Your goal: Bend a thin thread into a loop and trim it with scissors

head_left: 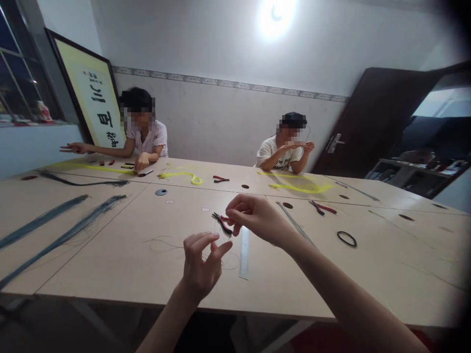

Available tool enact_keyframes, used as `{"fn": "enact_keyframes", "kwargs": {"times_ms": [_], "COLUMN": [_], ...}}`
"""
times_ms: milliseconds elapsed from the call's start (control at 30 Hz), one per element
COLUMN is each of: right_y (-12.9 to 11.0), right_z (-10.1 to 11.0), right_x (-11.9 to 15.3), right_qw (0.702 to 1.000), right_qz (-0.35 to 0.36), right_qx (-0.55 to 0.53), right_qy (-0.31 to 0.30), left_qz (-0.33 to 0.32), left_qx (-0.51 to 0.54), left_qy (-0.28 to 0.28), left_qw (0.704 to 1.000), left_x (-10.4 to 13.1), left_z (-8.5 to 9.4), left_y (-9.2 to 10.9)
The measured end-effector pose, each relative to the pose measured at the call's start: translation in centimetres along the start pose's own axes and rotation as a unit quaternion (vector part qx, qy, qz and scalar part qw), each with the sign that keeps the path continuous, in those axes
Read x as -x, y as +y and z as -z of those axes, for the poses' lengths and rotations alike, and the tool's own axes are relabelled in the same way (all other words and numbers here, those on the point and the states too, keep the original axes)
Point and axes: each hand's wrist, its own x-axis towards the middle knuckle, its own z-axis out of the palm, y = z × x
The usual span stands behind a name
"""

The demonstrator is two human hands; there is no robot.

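My left hand (pixel 204 262) is raised above the near part of the table, thumb and index finger apart with a gap between them. A tiny looped end shows close to the thumb tip, too small to name. Up and to the right, my right hand (pixel 257 218) pinches thumb against fingers, seemingly on a very fine thread that I can barely make out. Pliers (pixel 222 224) with red and black handles lie just behind my hands. Beneath my right hand, a metal ruler (pixel 244 257) lies on the table. Thin loose strands (pixel 165 242) curl to the left of my left hand.
Blue-grey fibre bundles (pixel 69 238) spread over the left of the table (pixel 128 274). Yellow bundles (pixel 184 175) lie farther back. More pliers (pixel 323 208) and a black ring (pixel 346 239) are at right. Two people sit across, one (pixel 149 139) left, another (pixel 281 152) right.
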Motion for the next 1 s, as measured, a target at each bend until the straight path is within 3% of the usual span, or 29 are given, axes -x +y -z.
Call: {"fn": "enact_keyframes", "kwargs": {"times_ms": [167, 333, 600, 733, 833, 900, 1000], "right_y": [-0.3, -0.5, 1.0, 0.8, -1.8, -4.1, -5.7], "right_z": [-0.1, 0.0, -0.2, 0.7, 1.3, 1.2, -0.3], "right_x": [0.5, 0.9, 0.3, 0.5, 2.2, 4.2, 7.3], "right_qw": [1.0, 1.0, 1.0, 1.0, 0.996, 0.992, 0.988], "right_qz": [-0.003, 0.001, -0.004, 0.001, 0.044, 0.085, 0.118], "right_qx": [-0.008, -0.012, 0.008, 0.022, 0.0, -0.041, -0.095], "right_qy": [-0.014, -0.024, -0.025, 0.011, 0.084, 0.08, -0.036], "left_qz": [-0.109, -0.17, -0.168, -0.043, 0.114, 0.235, 0.393], "left_qx": [-0.021, -0.002, 0.104, 0.206, 0.304, 0.375, 0.464], "left_qy": [0.036, 0.024, -0.006, -0.012, -0.011, 0.001, 0.031], "left_qw": [0.993, 0.985, 0.98, 0.978, 0.946, 0.897, 0.793], "left_x": [-0.2, -0.9, -2.0, -3.2, -4.7, -5.7, -6.8], "left_z": [-0.6, -0.3, 0.7, 1.4, 2.3, 3.0, 4.0], "left_y": [-1.9, -2.8, -2.5, -2.2, -2.4, -2.7, -3.2]}}
